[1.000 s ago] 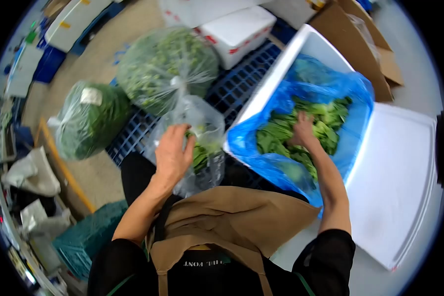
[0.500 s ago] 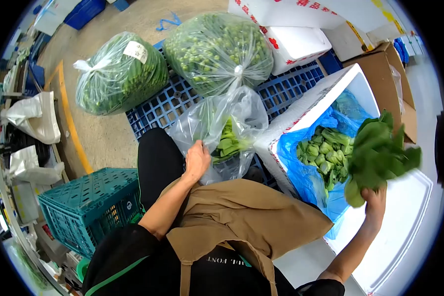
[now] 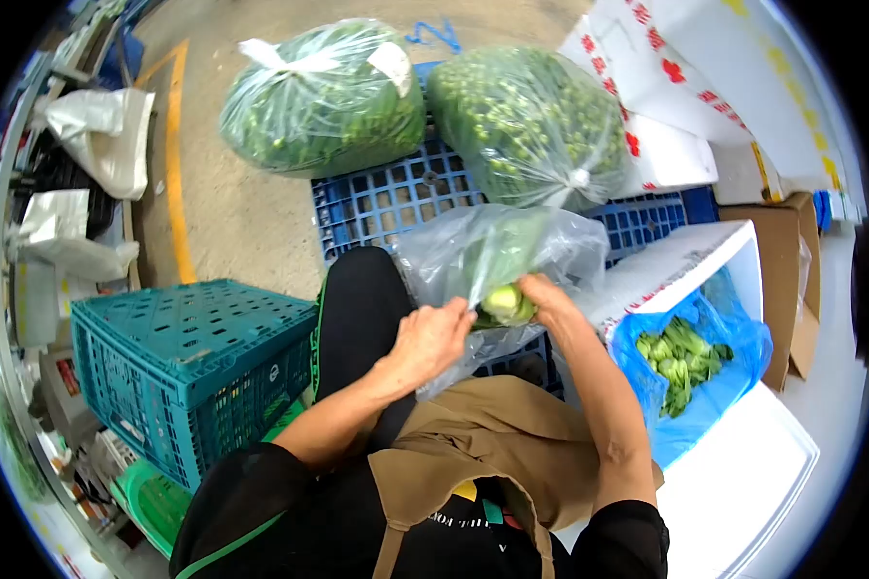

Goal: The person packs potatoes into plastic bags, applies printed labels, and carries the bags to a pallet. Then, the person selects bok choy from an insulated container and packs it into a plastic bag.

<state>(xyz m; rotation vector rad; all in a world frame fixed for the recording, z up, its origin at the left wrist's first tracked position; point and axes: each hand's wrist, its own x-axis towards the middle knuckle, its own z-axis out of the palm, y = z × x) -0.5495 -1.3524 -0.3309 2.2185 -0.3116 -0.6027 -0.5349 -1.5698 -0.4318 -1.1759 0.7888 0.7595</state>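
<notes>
My left hand [image 3: 434, 338] pinches the near edge of a clear plastic bag [image 3: 434, 251] in front of my knees. At the bag's mouth, my right hand [image 3: 550, 301] is closed on a bunch of bok choy [image 3: 507, 303]. Its pale stem ends face me, while its leaves lie inside, blurred by the plastic. To the right, more bok choy [image 3: 681, 359] lies in a blue plastic liner [image 3: 642, 352] within a white foam box [image 3: 743, 256].
Two tied bags of green vegetables [image 3: 333, 106] [image 3: 526, 121] sit at the far side of a blue pallet [image 3: 357, 207]. A green crate [image 3: 193, 328] stands at left. Foam boxes [image 3: 671, 154] and a cardboard box [image 3: 782, 280] line the right. A foam lid [image 3: 743, 482] lies near me.
My right hand has brought the bok choy from beside the foam box leftward into the bag's mouth. My left hand still grips the bag. The view has shifted.
</notes>
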